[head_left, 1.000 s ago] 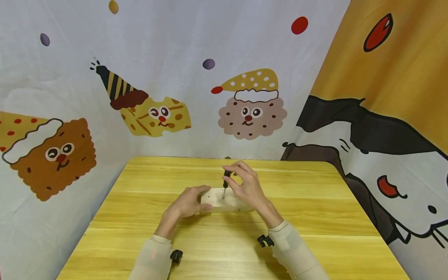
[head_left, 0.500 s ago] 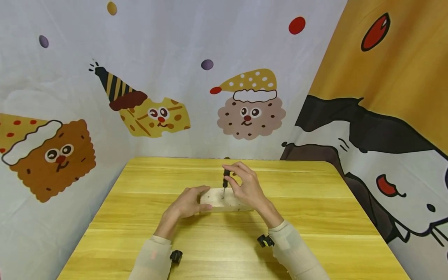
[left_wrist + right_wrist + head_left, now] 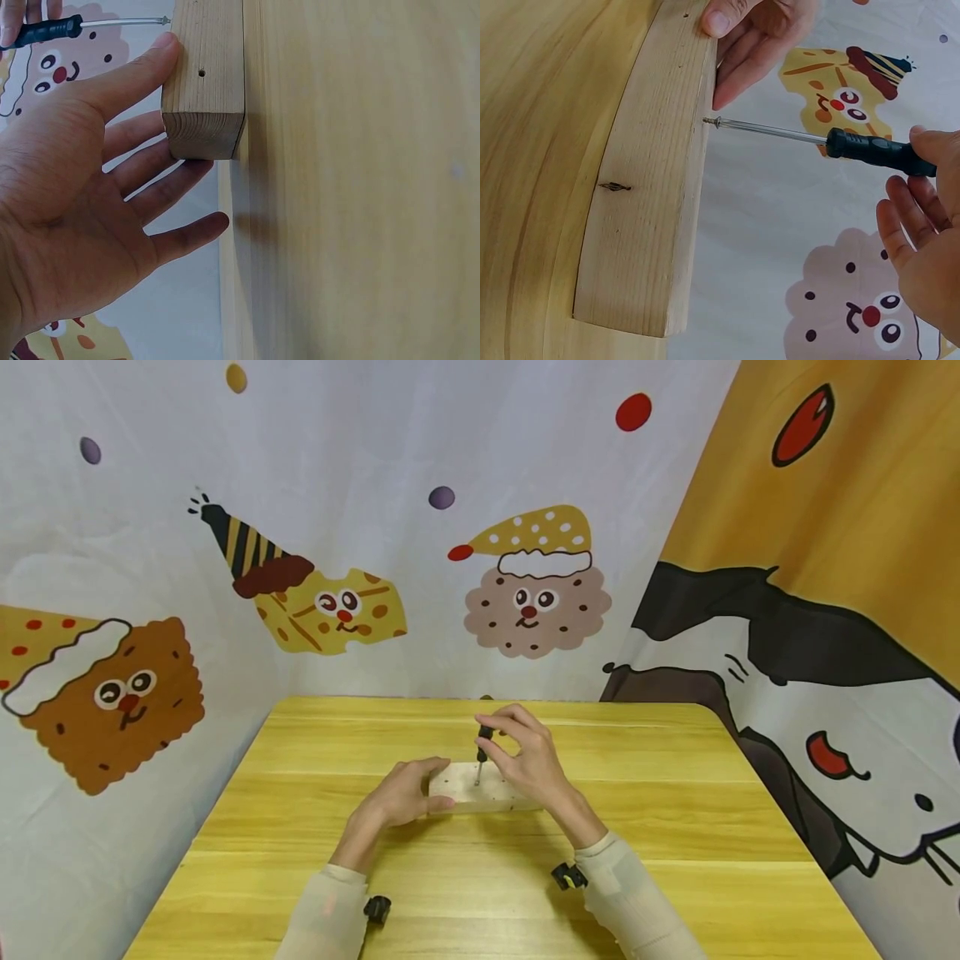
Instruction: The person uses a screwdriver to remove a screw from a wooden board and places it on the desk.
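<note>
A pale wooden block (image 3: 645, 217) with small holes and a dark knot lies on the table. My left hand (image 3: 402, 793) grips its left end, thumb on the near side and fingers at the far side and beneath the end in the left wrist view. Above the block, my right hand (image 3: 531, 758) pinches the black handle of a screwdriver (image 3: 870, 150) between thumb and fingers. The screwdriver stands nearly upright in the head view. Its metal tip meets a small screw (image 3: 711, 121), whose shank enters the block's upper face.
The yellow wood-grain table (image 3: 300, 893) ends at a curtain (image 3: 337, 460) printed with cartoon biscuits and cheese. Black wrist cameras sit at the left cuff (image 3: 341, 881) and the right cuff (image 3: 600, 856).
Both hands, the block and the screwdriver stay nearly in place. In the head view, the curtain drawings have drifted slightly left.
</note>
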